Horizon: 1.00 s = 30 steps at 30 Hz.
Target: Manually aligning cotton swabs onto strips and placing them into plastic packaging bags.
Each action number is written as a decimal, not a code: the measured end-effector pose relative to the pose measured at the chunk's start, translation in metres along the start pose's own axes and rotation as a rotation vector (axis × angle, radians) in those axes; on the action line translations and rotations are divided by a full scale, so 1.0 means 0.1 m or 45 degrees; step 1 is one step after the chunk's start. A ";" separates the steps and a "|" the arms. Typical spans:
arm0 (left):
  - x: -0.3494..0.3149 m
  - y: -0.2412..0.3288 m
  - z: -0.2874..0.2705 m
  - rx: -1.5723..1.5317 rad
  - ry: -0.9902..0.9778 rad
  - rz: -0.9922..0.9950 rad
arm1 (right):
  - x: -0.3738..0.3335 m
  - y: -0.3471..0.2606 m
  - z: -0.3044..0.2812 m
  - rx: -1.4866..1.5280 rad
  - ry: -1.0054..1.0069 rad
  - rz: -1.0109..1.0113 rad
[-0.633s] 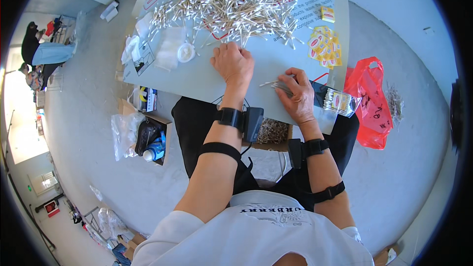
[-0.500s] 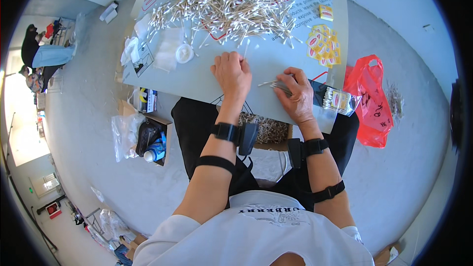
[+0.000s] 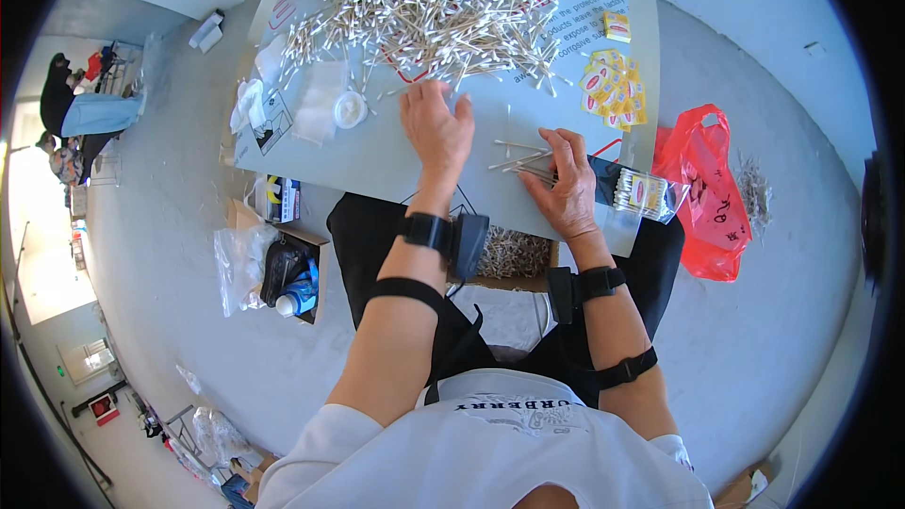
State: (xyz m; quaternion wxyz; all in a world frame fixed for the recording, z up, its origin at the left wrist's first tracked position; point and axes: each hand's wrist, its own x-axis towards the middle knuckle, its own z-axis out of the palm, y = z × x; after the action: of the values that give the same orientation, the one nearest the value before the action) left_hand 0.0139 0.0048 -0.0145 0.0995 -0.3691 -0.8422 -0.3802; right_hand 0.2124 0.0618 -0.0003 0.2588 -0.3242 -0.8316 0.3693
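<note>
A big heap of cotton swabs (image 3: 424, 9) covers the far part of the table. My left hand (image 3: 437, 132) is at the near edge of this heap, thumb spread from the fingers, with nothing visible in it. Lower right, my right hand (image 3: 568, 190) pinches a few cotton swabs (image 3: 517, 166) whose tips fan out leftward. One loose swab (image 3: 509, 124) lies between the two hands. Just right of my right hand rests a clear bag of swabs (image 3: 643, 192) with a yellow card inside.
Yellow cards (image 3: 613, 90) lie scattered at the table's right, below a small stack (image 3: 617, 25). Clear plastic sleeves (image 3: 320, 106) and a round white container (image 3: 350, 110) are at left. A red plastic bag (image 3: 709, 198) hangs beside the table; a box of swabs (image 3: 514, 254) sits beneath the near edge.
My left hand has opened, its thumb moving away from the fingers, and shifted slightly toward the heap. A loose swab now lies between the hands. My right hand keeps its swabs.
</note>
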 end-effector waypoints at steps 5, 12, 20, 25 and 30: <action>0.21 -0.15 0.03 -0.010 -0.068 -0.196 | 0.02 -0.05 -0.05 -0.077 -0.086 -0.041; 0.13 0.07 0.11 0.199 -0.066 0.082 | 0.04 -0.07 -0.05 -0.285 -0.158 -0.210; 0.07 -0.02 0.14 0.101 -0.019 -0.016 | 0.03 -0.03 -0.03 -0.217 -0.118 -0.182; 0.27 -0.04 0.14 0.132 -0.032 0.076 | 0.03 -0.03 -0.03 -0.208 -0.089 -0.194; 0.41 -0.23 0.06 -0.062 -0.380 0.151 | 0.04 -0.01 -0.02 -0.176 -0.069 -0.211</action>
State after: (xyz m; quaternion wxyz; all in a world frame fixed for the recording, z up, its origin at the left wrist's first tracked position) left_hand -0.0311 0.0215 -0.0136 -0.0135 -0.4730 -0.8148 -0.3348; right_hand 0.2111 0.0648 0.0022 0.2428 -0.2613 -0.8857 0.2972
